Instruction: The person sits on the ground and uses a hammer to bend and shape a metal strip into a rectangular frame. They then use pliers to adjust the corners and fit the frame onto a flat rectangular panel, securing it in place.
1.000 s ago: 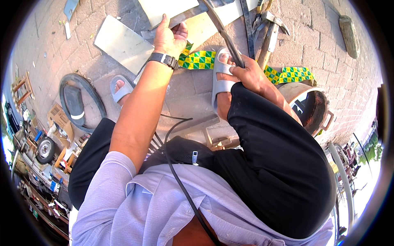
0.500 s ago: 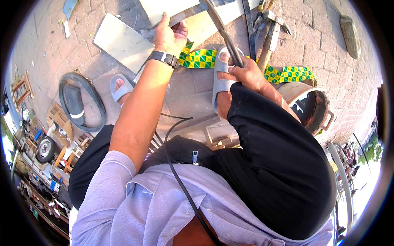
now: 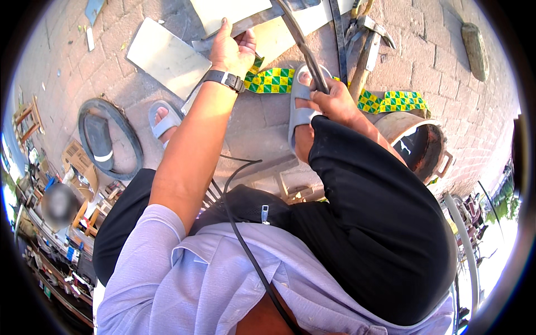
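Note:
My left hand (image 3: 233,47), with a dark watch on the wrist, grips the edge of a pale sheet-metal piece (image 3: 268,28) lying on the brick paving. My right hand (image 3: 335,97) is closed around the long dark handle of large metal shears (image 3: 304,47) that reach up toward the sheet. My right foot in a grey sandal (image 3: 301,106) rests just below the shears. A second flat metal sheet (image 3: 167,56) lies to the left of my left hand.
A green-and-yellow checkered strip (image 3: 391,101) lies across the pavers. A hammer and other tools (image 3: 365,47) are at upper right, a round metal pot (image 3: 416,142) at right, a dark oval tyre piece (image 3: 106,139) at left, cluttered shelves (image 3: 61,223) at far left.
Both hands stay where they were; my right hand shifted slightly on the shears' handle. The grip on the sheet is unchanged.

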Demonstrator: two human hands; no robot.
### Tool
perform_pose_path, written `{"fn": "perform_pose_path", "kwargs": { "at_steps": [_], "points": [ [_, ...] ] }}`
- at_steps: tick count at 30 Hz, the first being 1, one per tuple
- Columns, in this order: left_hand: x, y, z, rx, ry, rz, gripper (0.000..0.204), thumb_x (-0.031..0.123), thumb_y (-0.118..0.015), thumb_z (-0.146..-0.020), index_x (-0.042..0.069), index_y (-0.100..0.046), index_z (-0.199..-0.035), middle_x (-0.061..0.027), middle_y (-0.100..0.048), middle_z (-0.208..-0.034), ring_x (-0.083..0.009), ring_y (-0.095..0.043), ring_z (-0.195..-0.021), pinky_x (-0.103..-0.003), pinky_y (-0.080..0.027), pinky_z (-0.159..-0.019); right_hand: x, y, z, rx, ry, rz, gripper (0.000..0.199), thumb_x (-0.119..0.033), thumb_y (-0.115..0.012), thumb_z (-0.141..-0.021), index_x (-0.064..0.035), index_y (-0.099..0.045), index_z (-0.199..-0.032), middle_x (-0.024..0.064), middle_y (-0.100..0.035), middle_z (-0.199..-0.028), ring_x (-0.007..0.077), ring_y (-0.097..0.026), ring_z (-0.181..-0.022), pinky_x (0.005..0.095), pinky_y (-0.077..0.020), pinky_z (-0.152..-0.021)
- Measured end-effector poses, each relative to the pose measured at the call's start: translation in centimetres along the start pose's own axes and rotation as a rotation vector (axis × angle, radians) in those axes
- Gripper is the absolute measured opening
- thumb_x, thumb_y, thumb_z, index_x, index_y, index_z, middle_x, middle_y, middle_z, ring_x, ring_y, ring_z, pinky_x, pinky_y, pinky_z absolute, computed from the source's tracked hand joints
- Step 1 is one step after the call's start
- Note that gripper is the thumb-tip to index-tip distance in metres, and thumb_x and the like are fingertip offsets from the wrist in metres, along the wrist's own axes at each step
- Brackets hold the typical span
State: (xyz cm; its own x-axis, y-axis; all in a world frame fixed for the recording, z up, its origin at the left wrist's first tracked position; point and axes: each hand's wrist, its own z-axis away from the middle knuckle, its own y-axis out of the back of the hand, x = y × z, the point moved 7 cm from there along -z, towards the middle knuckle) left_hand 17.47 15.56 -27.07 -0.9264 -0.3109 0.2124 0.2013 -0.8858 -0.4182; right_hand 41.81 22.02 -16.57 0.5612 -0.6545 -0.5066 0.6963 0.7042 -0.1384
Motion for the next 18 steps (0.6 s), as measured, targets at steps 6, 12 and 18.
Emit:
{"fn": "perform_pose_path", "kwargs": {
  "at_steps": [6, 12, 18],
  "points": [
    [-2.0, -1.4, 0.9, -0.078, 0.028, 0.017, 0.06, 0.044, -0.075, -0.094, -0.002, -0.052, -0.125, -0.0155, -0.062, -0.114, -0.0293, -0.065, -0.105, -0.044, -0.059, -0.094, 2.3, 1.1, -1.4, -0.032, 0.058, -0.06, 0.04, -0.004, -0.059, -0.091, 0.0033, -0.06, -0.131, 0.0126, -0.065, -0.104, 0.0215, -0.073, -0.096, 0.0306, -0.0563, -0.081],
    [-3.5, -2.9, 0.1, -0.079, 0.076, 0.159, 0.061, 0.043, -0.076, -0.094, -0.004, -0.051, -0.124, -0.0143, -0.063, -0.115, -0.0296, -0.064, -0.11, -0.044, -0.057, -0.096, -0.6, 0.8, 0.7, 0.0, 0.064, 0.336, 0.04, -0.009, -0.064, -0.092, 0.0002, -0.064, -0.131, 0.0092, -0.071, -0.094, 0.0137, -0.068, -0.086, 0.0307, -0.0531, -0.08],
    [-4.1, -3.7, -1.4, -0.13, 0.05, 0.129, 0.049, 0.037, -0.078, -0.093, -0.003, -0.058, -0.114, -0.0138, -0.063, -0.106, -0.0274, -0.064, -0.097, -0.041, -0.058, -0.087, -2.2, 0.1, 4.4, 0.095, -0.034, 0.457, 0.035, -0.016, -0.07, -0.095, -0.0038, -0.071, -0.127, 0.0117, -0.074, -0.097, 0.015, -0.066, -0.087, 0.0354, -0.0526, -0.083]
  ]
}}
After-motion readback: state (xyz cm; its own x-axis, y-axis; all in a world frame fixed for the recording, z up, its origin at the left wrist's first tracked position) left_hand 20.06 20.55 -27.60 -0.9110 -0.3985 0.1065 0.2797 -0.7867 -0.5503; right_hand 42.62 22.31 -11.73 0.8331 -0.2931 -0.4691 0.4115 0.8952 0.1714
